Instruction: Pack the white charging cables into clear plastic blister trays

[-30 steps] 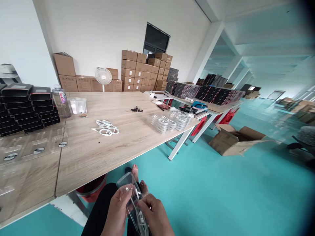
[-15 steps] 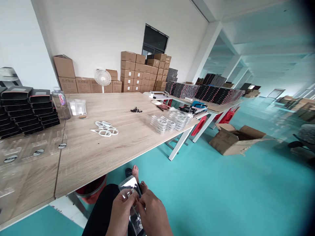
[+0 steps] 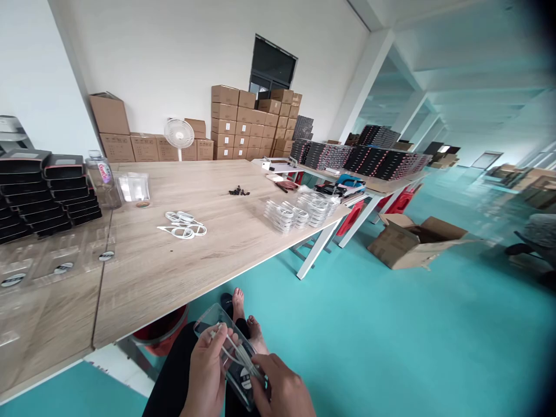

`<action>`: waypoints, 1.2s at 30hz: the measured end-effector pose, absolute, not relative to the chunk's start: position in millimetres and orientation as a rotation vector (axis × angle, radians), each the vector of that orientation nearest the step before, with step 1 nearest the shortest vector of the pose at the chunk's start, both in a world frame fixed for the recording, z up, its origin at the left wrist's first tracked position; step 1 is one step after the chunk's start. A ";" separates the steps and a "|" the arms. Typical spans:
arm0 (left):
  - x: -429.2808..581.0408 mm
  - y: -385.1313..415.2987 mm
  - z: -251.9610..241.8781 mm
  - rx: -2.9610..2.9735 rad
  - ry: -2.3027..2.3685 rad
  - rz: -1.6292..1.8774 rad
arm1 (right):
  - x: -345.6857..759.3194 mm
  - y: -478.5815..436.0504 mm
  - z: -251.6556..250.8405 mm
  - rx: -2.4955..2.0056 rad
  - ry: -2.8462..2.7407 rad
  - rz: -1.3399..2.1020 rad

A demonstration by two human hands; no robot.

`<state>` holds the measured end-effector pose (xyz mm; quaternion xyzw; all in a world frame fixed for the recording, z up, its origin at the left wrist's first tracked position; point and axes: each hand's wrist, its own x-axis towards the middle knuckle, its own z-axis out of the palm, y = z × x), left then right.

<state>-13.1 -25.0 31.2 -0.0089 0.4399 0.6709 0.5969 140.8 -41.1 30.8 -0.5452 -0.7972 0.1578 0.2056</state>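
Note:
Over my lap, at the bottom of the head view, I hold a clear plastic blister tray (image 3: 217,322) with a white cable (image 3: 237,352) lying in it. My left hand (image 3: 205,373) grips the tray's left side, its thumb on the cable's end. My right hand (image 3: 282,389) pinches the cable against the tray's lower end. Both hands are closed. My bare feet (image 3: 243,313) rest on the teal floor below.
A long wooden table (image 3: 208,249) on my left carries loose white cables (image 3: 182,225), stacked clear trays (image 3: 299,213), black boxes (image 3: 43,191) and a bottle (image 3: 101,182). An open carton (image 3: 412,240) lies on the floor. Cartons (image 3: 247,121) and a fan (image 3: 179,134) line the wall.
The tray has tilted and shifted left, so more of its clear top shows. My right hand has slid down to the tray's lower end, drawing the cable straighter.

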 end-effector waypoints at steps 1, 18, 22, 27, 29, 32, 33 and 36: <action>-11.4 -25.6 32.8 -0.023 1.017 1.567 | 141.8 -42.3 30.3 -1.507 -2.232 0.374; -20.5 -28.8 42.7 0.035 0.859 1.592 | 136.4 -26.7 9.2 -1.377 -1.240 1.227; -19.0 -30.8 45.0 0.023 0.853 1.552 | 138.4 -26.1 5.4 -1.389 -1.253 1.160; -18.8 -30.9 39.2 -0.063 0.793 1.618 | 126.9 -38.3 -0.1 -1.392 -1.088 1.410; -21.1 -29.3 38.4 -0.091 0.766 1.620 | 124.9 -40.3 -0.6 -1.342 -1.034 1.396; -24.6 -26.6 38.7 -0.127 0.742 1.594 | 130.6 -35.8 4.3 -1.240 -1.011 1.472; -25.3 -26.1 38.8 -0.139 0.744 1.592 | 133.7 -33.6 6.9 -1.192 -1.044 1.563; -26.0 -25.5 38.6 -0.173 0.746 1.605 | 138.1 -32.3 12.3 -1.084 -1.172 1.806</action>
